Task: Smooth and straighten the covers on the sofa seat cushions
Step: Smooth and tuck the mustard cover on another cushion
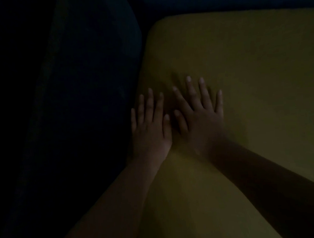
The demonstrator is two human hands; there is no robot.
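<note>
Both hands flat, fingers spread: left hand (pixel 150 127) at the mustard-yellow fabric cushion cover's (pixel 250 72) left edge, right hand (pixel 201 116) just beside; unsmoothed expanse lies rightward and ahead.

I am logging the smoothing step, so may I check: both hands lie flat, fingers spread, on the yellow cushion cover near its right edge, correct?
Not quite. The left hand and right hand do lie flat, fingers spread, on the yellow cushion cover, but near its left edge, beside the dark sofa arm; the head view shows it.
</note>
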